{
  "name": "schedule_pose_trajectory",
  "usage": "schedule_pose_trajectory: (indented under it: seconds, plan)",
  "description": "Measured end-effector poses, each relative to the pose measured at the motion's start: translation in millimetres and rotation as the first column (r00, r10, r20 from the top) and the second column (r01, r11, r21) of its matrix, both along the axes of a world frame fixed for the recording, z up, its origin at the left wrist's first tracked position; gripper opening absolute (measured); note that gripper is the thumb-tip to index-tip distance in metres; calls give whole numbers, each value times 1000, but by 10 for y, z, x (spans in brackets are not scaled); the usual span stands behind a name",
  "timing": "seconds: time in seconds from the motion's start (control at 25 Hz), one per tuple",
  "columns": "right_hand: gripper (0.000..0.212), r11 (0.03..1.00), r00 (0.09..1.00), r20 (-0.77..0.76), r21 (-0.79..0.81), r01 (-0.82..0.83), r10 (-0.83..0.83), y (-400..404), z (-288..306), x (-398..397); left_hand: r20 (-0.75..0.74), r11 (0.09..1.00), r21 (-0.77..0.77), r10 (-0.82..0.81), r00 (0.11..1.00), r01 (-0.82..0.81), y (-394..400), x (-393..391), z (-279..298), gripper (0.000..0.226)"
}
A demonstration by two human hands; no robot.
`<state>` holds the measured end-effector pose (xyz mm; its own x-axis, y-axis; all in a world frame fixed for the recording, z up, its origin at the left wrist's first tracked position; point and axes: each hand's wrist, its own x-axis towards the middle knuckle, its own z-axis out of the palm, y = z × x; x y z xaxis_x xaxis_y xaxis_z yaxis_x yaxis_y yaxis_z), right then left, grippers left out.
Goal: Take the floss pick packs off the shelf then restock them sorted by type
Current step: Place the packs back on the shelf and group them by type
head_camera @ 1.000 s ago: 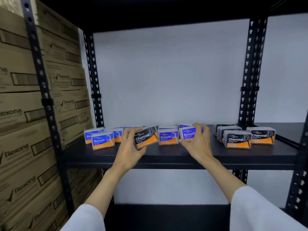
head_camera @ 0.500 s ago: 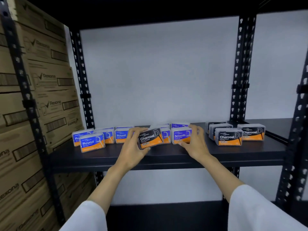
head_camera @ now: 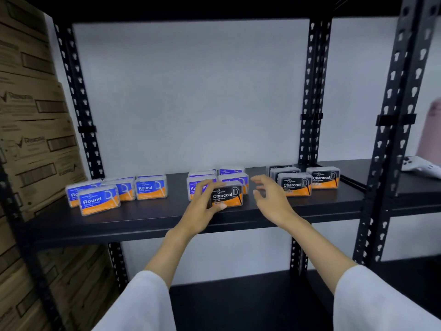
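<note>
Left hand grasping a Charcoal pack on the black shelf, right hand released beside it, Smooth packs behind

loose white sleeves end at mid-forearm; hands bare.

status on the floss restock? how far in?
Done: Round packs grouped at the left of the shelf, Smooth packs in the middle, Charcoal group at the right. In hand: the left hand grips a stray Charcoal pack in front of the Smooth packs; the right hand is open beside it. Left: put that pack with the Charcoal group.
</note>
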<state>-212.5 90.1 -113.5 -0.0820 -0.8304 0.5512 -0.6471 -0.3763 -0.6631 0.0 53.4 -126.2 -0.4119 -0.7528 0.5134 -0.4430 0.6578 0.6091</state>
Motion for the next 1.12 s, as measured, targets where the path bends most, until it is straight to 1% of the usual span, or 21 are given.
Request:
schedule_pose_trajectory:
  seconds: [0.04,0.08,0.12,0.2,0.24,0.32,0.36,0.48,0.6,0.72,0.8,0.88,0.96,1.04,1.12]
  plan:
    - [38,1000,1000,-3,-10,-21,21,3,28,41,4,1000,-11,14,1000,-14,19,52,-6,58]
    - [39,999,999,-16,-26,-38,38,2,63,88,11,997,-32,74,997,-74,50,118,-17,59]
    - [40,998,998,-34,-39,-57,56,-12,98,134,23,983,-56,179,984,-177,83,196,-41,58]
    - [44,994,990,-90,-32,-109,106,-84,149,212,90,907,-150,410,908,-394,134,367,-136,46]
    - [46,991,981,-140,-4,-134,132,-131,156,240,139,867,-224,480,866,-445,149,435,-198,41]
    - [48,985,958,-227,62,-163,173,-230,122,283,199,837,-319,518,832,-445,151,497,-300,39]
    - [46,982,955,-231,70,-176,187,-262,88,296,205,832,-333,523,827,-443,141,496,-319,38]
    - [40,985,969,-177,40,-168,172,-219,69,206,183,822,-324,541,821,-469,129,361,-295,31]
    - [38,994,985,-137,-10,-110,108,-29,174,-148,171,841,-348,491,854,-414,146,-25,-254,26]
    - [38,998,995,-96,-58,3,-9,210,295,-683,225,874,-374,410,884,-311,158,-598,-245,29]
    - [37,991,990,-84,-74,109,-115,380,362,-1060,276,865,-400,428,861,-302,152,-881,-284,38]
    - [37,969,964,-117,-93,228,-238,470,388,-1414,322,821,-476,497,806,-316,115,-965,-359,50]
    - [38,935,924,-147,-89,343,-353,482,350,-1723,317,783,-531,539,781,-325,77,-945,-413,54]
    - [39,899,882,-173,-44,437,-437,444,259,-1911,321,777,-542,544,775,-321,66,-922,-413,52]
    - [40,883,861,-227,7,470,-456,377,137,-1954,333,789,-528,534,777,-315,68,-928,-398,46]
